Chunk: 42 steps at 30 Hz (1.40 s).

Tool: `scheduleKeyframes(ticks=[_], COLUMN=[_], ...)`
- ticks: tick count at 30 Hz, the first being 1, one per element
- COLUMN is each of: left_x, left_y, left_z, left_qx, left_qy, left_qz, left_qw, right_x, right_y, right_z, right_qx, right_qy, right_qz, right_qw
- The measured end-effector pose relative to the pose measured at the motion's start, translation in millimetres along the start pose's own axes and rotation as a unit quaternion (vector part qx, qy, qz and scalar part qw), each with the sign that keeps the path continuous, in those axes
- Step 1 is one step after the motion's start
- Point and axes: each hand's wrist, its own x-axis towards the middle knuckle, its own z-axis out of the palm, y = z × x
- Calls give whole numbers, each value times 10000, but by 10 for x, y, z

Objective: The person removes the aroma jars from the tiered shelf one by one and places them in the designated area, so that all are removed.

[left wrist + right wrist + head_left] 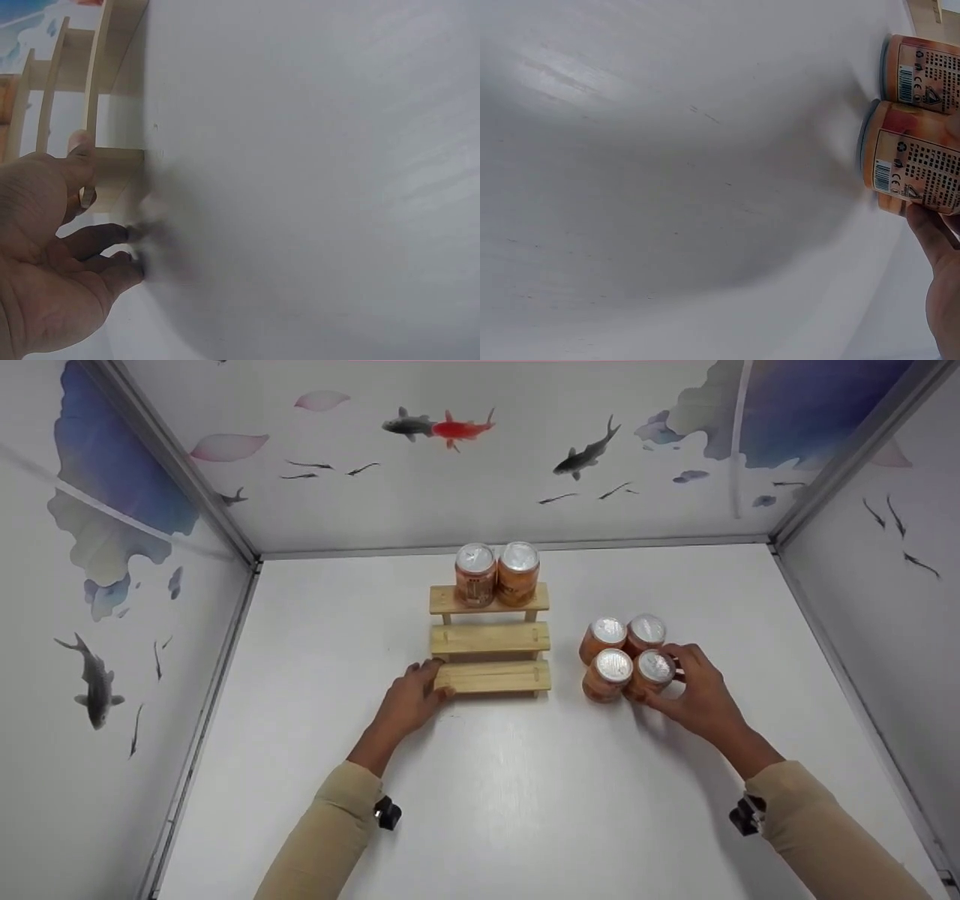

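Observation:
A three-step wooden display rack (491,678) stands mid-table. My left hand (409,701) pinches the left end of its lowest step; in the left wrist view the thumb (81,144) lies on one side of the board and a finger on the other. To the right, several orange cans with silver lids are grouped closely. My right hand (701,699) grips the front right can (654,669), thumb at the front and fingers at its far right side. That can (915,161) shows a barcode label in the right wrist view, beside a neighbouring can (922,71).
Two more orange cans (497,577) stand side by side on the rack's top step. The white table (480,810) is enclosed by a back wall (480,502) and side walls printed with fish and leaves.

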Motion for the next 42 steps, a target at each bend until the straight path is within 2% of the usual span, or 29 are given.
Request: scheduleKeyframes(ticks=[14, 24, 30, 34, 42], left_x=[-6, -8, -11, 2, 11], left_y=[-15, -29, -19, -24, -20], left_z=[-12, -6, -15, -16, 15], left_qx=[48, -59, -58, -47, -85], left_qy=[-9, 35, 33, 24, -14], left_qz=[-5, 20, -11, 94, 38], left_qw=[10000, 10000, 10000, 9999, 10000], right_x=[34, 125, 244, 365, 678], right_y=[-6, -91, -242, -325, -553], right_z=[-13, -59, -94, -95, -45], right_qx=[171, -179, -393, -482, -633], right_qy=[-234, -137, 104, 153, -135], right_qz=[-15, -93, -232, -293, -111], right_qw=[9996, 9997, 9989, 9983, 9978])
